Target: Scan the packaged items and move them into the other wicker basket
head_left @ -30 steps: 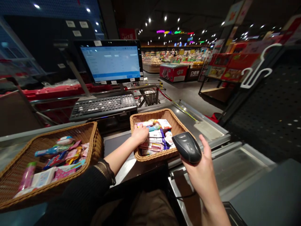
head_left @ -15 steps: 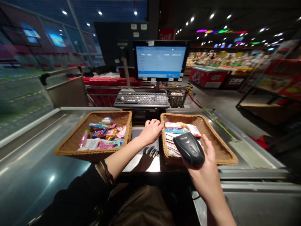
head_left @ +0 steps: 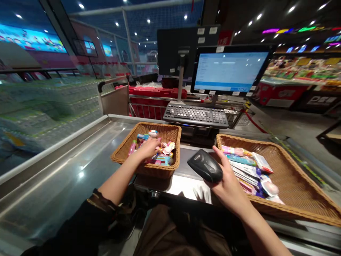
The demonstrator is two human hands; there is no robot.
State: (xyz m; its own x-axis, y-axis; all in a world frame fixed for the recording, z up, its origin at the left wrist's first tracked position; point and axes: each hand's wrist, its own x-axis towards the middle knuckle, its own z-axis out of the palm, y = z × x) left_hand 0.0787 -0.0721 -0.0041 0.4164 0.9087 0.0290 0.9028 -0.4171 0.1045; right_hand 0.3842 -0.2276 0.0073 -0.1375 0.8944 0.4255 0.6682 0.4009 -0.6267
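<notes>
My right hand grips a black handheld barcode scanner above the counter between two wicker baskets. My left hand reaches into the left basket and rests on the pile of small colourful packets; its fingers curl down among them, and whether they hold one is hidden. The right basket holds more packets and tubes along its left side.
A keyboard and a lit screen stand behind the baskets. The steel checkout counter stretches to the left. Red shopping carts stand beyond the counter. Store shelves and displays fill the far right.
My left hand left the right basket, crossed the gap and now sits in the left basket. My head turned left. The scanner stays in my right hand.
</notes>
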